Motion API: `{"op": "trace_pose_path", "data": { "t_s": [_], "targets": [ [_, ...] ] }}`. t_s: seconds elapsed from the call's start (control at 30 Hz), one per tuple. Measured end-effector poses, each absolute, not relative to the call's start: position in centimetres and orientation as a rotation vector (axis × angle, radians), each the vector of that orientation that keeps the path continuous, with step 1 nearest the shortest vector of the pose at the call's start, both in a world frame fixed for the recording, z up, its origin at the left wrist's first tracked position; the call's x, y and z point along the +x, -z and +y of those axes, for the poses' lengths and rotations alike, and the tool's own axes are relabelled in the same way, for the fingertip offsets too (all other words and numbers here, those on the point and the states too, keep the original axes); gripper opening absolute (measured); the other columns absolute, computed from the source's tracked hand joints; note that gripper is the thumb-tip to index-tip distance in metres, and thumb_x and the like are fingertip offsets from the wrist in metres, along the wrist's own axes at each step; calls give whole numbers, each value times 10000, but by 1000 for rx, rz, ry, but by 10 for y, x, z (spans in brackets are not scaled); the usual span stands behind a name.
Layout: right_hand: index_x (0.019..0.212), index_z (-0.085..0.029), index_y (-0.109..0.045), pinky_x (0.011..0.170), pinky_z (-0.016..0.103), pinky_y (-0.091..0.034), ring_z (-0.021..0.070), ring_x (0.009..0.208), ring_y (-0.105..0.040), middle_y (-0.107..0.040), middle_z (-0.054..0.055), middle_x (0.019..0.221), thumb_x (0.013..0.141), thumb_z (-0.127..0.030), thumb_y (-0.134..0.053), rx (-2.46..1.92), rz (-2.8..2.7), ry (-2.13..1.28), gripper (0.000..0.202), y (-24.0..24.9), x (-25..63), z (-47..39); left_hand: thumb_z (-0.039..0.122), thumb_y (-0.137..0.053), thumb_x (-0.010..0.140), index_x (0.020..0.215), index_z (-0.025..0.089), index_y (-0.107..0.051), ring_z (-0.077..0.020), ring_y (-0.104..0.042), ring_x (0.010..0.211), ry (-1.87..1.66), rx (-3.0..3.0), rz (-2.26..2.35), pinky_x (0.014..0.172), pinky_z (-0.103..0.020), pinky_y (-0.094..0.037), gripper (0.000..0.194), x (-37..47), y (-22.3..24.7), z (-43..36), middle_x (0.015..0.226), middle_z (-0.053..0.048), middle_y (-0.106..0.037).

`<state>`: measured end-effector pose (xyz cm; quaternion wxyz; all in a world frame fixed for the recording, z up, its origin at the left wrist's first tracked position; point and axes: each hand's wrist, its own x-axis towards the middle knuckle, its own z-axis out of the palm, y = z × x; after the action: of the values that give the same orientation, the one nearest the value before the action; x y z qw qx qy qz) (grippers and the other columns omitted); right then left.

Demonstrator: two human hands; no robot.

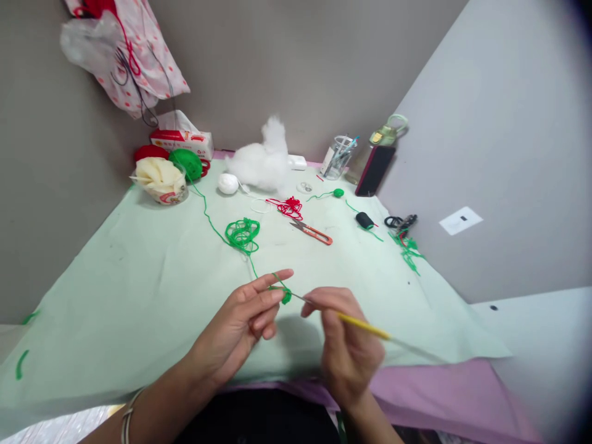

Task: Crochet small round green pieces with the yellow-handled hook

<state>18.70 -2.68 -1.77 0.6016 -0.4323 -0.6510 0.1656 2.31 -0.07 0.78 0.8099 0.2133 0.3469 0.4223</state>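
Above pale cloth (139, 277), green yarnwork (287, 298) in left hand (244, 316).

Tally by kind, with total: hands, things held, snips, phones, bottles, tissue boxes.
Hands: 2 (left hand, right hand)
Things held: 2 (green yarn piece in the left, yellow-handled tool in the right)
Snips: 1 (orange snips)
Phones: 1 (dark phone)
Bottles: 1 (green-topped bottle)
Tissue boxes: 1 (red-and-white tissue box)
Total: 8

A pale-green cloth (139, 277) bears snips (315, 233), tangled green yarn (243, 234), white stuffing (261, 163) and perhaps keys (407, 223).
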Motion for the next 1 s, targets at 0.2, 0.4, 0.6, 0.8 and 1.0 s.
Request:
{"op": "trace_pose_path", "data": {
  "t_s": [0.2, 0.4, 0.6, 0.8, 1.0],
  "targets": [
    [1006, -224, -769, 597, 278, -576, 134, 655, -676, -733, 43, 900, 1044, -258, -564, -877, -1165, -873, 212, 14, 184, -19, 255, -862, 821, 1127, 167, -800, -53, -255, 490, -959, 575, 763, 465, -179, -421, 325, 26, -10, -3, 600, 85, -437],
    [1005, -217, -775, 608, 274, -588, 138, 657, -687, -777, 55, 896, 1033, -281, -595, -900, -1189, -886, 193, 15, 182, -17, 272, -882, 792, 1117, 176, -803, -44, -321, 483, -967, 626, 781, 459, -200, -474, 348, 30, -12, -5, 685, 54, -530],
    [1041, -227, -707, 642, 285, -621, 139, 675, -723, -770, 39, 904, 1079, -221, -461, -956, -1297, -759, 248, 14, 188, -24, 251, -869, 804, 1079, 188, -816, -36, -347, 492, -993, 620, 815, 470, -200, -483, 287, 28, -13, -4, 745, 51, -533],
    [1315, -256, -683, 796, 352, -660, 239, 1018, -762, -769, 110, 1126, 986, -106, -590, -969, -1903, 52, 373, 23, 189, -32, 271, -897, 785, 1222, 172, -763, -44, -333, 495, -1014, 508, 785, 475, -171, -441, 467, 36, -11, -9, 650, 67, -531],
    [1203, -257, -705, 707, 381, -634, 210, 835, -721, -732, 80, 975, 1024, -125, -505, -980, -1553, -245, 299, 22, 185, -34, 216, -868, 821, 1158, 144, -796, -49, -245, 499, -950, 372, 732, 457, -136, -370, 352, 33, -11, -8, 555, 100, -398]
  ]
}}
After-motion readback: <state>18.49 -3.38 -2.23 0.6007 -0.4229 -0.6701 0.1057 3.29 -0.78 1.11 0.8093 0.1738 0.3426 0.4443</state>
